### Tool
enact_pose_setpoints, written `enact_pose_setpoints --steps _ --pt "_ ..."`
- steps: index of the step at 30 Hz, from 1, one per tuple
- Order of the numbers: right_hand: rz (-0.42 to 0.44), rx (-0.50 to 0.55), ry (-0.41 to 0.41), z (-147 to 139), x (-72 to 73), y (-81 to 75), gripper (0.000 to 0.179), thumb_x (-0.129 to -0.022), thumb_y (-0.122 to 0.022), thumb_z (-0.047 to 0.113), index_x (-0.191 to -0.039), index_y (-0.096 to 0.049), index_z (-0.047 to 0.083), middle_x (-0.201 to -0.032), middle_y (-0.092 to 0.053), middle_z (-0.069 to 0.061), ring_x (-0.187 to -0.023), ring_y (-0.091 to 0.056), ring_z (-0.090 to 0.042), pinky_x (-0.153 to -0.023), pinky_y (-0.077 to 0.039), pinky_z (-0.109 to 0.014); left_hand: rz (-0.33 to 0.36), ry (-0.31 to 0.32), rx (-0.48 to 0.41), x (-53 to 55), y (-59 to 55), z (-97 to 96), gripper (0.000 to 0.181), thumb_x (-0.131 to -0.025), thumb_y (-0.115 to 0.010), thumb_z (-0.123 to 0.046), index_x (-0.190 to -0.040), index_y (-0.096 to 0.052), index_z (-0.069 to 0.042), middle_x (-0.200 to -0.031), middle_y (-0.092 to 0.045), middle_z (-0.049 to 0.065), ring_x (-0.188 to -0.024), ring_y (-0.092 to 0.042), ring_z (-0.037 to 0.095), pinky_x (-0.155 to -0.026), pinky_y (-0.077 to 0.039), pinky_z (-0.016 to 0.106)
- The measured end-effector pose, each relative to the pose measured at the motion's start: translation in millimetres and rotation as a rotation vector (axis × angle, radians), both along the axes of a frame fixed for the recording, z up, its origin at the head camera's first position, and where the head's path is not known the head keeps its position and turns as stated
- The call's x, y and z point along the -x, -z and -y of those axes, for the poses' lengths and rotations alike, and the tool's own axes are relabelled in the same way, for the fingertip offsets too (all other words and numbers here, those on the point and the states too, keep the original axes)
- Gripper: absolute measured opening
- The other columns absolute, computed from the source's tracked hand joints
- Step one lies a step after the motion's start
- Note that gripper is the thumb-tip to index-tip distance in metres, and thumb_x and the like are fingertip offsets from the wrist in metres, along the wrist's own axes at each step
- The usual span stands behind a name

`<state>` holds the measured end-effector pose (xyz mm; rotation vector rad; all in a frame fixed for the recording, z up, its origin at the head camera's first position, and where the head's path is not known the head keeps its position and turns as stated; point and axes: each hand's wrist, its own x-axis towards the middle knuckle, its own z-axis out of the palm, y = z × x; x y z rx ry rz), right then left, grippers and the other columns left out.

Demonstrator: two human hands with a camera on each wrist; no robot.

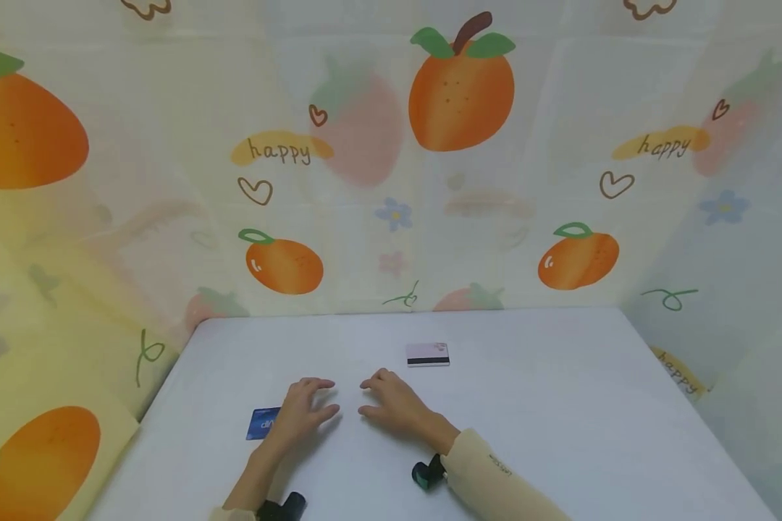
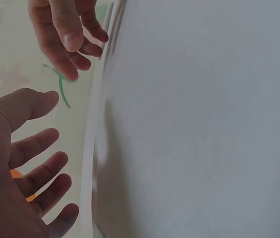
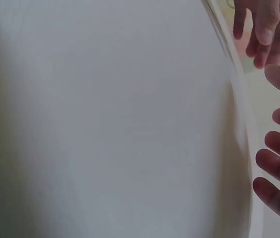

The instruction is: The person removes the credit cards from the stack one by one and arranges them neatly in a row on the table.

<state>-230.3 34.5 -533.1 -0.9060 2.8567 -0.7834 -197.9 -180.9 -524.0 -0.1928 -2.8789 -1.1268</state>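
Above the white table (image 1: 560,405), my left hand (image 1: 303,411) and right hand (image 1: 397,405) face each other with a gap between the fingertips. Both hold nothing; their fingers are spread and loosely bent. A blue card (image 1: 259,425) printed with "VIP" lies on the table beside the left hand, which partly covers it in the head view. Farther back, beyond the right hand, lies a pale pinkish card (image 1: 428,350) with a dark stripe. In the left wrist view the left hand's fingers (image 2: 40,183) show at the left edge, with the right hand (image 2: 63,29) above.
A cloth backdrop (image 1: 456,239) printed with oranges, strawberries and "happy" hangs behind the table's far edge. More printed cloth (image 1: 13,289) runs along the left side. Dark wrist cameras (image 1: 429,474) are strapped to both forearms.
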Motion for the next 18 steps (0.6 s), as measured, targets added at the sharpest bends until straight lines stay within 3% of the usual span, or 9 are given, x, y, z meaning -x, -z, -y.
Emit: enact_pose_setpoints --steps 12,18 --pt "-0.013 -0.064 0.023 -42 8.7 -7.8 0.041 -0.088 -0.070 0.035 -0.121 -0.065 0.011 -0.110 -0.060 -0.002 -0.100 -0.056 -0.015 -0.090 -0.049 -0.033 -0.029 0.087 -0.025 18.5 -3.1 -31.9 0.042 -0.083 -0.076 -0.024 -0.120 -0.065 -0.009 -0.126 -0.060 0.015 -0.122 -0.050 0.036 -0.102 -0.041 0.056" --pt "0.021 -0.036 0.057 -60 17.0 -11.7 0.041 -0.088 -0.071 0.031 -0.121 -0.065 0.009 -0.110 -0.059 -0.005 -0.099 -0.056 -0.019 -0.091 -0.050 -0.039 0.025 0.126 -0.051 28.9 -6.9 -44.4 0.043 -0.084 -0.074 -0.026 -0.123 -0.064 -0.009 -0.128 -0.059 0.015 -0.125 -0.049 0.036 -0.103 -0.040 0.058"
